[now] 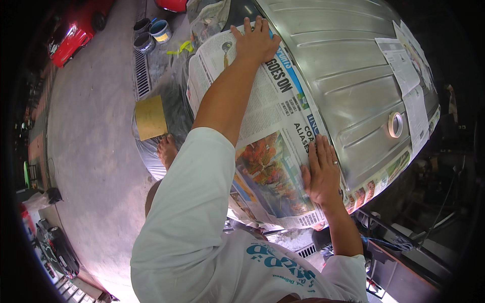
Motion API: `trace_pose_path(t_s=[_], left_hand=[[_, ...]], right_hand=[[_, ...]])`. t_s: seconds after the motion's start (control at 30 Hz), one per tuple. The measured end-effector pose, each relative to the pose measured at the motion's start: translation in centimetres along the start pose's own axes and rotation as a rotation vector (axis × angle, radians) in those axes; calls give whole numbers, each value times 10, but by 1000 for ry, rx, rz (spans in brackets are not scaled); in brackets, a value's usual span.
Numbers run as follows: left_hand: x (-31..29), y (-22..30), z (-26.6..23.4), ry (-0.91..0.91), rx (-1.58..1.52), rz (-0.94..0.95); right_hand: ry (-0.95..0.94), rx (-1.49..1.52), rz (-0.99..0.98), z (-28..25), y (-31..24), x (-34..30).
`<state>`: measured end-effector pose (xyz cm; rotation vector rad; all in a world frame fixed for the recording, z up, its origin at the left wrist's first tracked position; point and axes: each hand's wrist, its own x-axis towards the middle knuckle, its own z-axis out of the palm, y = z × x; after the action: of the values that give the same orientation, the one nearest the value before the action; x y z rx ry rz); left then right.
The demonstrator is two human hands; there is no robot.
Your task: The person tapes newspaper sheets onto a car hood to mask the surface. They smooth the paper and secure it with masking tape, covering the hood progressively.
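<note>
A newspaper sheet (252,108) lies spread over the surface beside a ribbed, bare-metal panel (333,60) that looks like a vehicle roof. My left hand (256,44) rests flat on the far end of the sheet, fingers spread, near the panel's edge. Closer to me, my right hand (322,169) presses flat on the sheet's right edge, along the border with the metal. Neither hand grips anything. On the metal, to the right, a roll of masking tape (395,124) sits beside more newspaper (404,70) covering the far right side.
Clear plastic sheeting (174,83) drapes the left side, with a brown square sheet (150,117) and my bare foot (166,150) on it. Several buckets (160,31) stand by a floor grate (142,76). A yellow-green strip (182,47) lies near them. A red car (76,33) is parked far left.
</note>
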<state>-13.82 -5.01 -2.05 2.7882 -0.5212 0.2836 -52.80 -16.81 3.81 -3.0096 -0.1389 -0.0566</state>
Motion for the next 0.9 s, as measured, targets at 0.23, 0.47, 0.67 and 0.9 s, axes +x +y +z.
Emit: trace_pose_path(t_s=[0.23, 0.47, 0.67, 0.9], left_hand=[[-1, 3, -10, -36, -18, -1], [-1, 2, -11, -19, -41, 9], [-1, 5, -16, -56, -25, 36], [-3, 4, -16, -48, -40, 23]], right_hand=[[30, 9, -9, 2, 1, 0], [20, 11, -4, 2, 1, 0], [16, 23, 16, 0, 1, -2], [21, 49, 11, -2, 1, -1]])
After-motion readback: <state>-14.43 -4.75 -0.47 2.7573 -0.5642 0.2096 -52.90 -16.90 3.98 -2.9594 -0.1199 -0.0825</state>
